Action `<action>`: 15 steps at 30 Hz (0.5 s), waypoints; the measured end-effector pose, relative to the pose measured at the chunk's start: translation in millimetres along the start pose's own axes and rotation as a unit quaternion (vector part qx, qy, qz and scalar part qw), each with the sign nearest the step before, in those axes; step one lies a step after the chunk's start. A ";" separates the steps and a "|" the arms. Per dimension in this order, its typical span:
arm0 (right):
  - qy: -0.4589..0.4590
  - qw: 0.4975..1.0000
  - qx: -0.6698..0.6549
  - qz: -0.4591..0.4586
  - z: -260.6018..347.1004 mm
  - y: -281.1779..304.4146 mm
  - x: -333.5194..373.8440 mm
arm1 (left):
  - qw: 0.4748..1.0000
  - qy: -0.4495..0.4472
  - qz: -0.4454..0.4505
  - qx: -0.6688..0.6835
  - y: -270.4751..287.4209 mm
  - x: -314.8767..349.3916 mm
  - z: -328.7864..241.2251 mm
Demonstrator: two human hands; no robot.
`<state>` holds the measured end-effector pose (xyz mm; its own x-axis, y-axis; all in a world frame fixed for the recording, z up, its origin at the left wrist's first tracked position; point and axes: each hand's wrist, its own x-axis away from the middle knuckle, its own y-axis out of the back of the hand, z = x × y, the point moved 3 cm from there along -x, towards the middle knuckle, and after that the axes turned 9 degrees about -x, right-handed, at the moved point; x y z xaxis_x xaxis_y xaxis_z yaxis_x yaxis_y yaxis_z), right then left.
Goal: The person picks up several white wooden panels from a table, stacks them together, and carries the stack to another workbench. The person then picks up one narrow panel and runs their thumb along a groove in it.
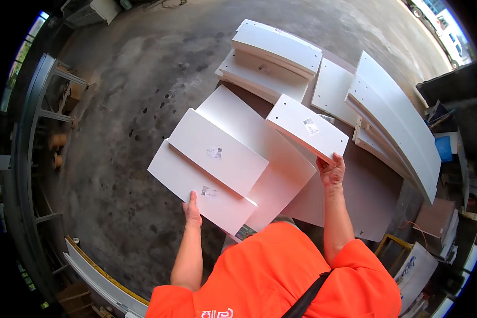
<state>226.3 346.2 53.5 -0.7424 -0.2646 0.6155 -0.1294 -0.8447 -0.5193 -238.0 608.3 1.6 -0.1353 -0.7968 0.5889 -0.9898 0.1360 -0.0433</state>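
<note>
My left hand (192, 209) grips the near edge of a stack of white rectangular panels (217, 164), thumb on top of the lowest one; each of the top two panels has a small label. My right hand (331, 170) holds the near corner of a smaller white panel (307, 128), lifted and tilted above the stack, with a label and small holes on its face. A wider white panel (273, 159) lies beneath both. My orange sleeves and chest fill the lower middle of the view.
More white panels are stacked on the concrete floor (132, 95) at the back (273, 55) and long ones at the right (395, 119). A brown board (373, 196) lies under the pile. Grey metal racking (37, 138) stands at left, boxes at right.
</note>
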 end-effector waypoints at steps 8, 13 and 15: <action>0.048 0.987 -0.038 -0.147 54.8 191.4 58.9 | 1.000 -0.008 0.025 -0.015 -8.8 -8.5 -25.9; 0.058 0.889 0.367 -0.267 89.6 223.0 41.0 | 0.999 0.004 0.026 -0.020 -5.2 -14.4 -27.4; 0.265 0.697 0.584 -0.321 105.2 184.5 34.9 | 1.000 0.011 0.019 -0.012 -12.0 -10.0 -30.9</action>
<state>245.7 132.2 41.6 -0.9565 0.2897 0.0334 -0.1524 -0.5944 0.7896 -223.4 632.8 21.2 -0.1718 -0.7781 0.6042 -0.9824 0.1809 -0.0464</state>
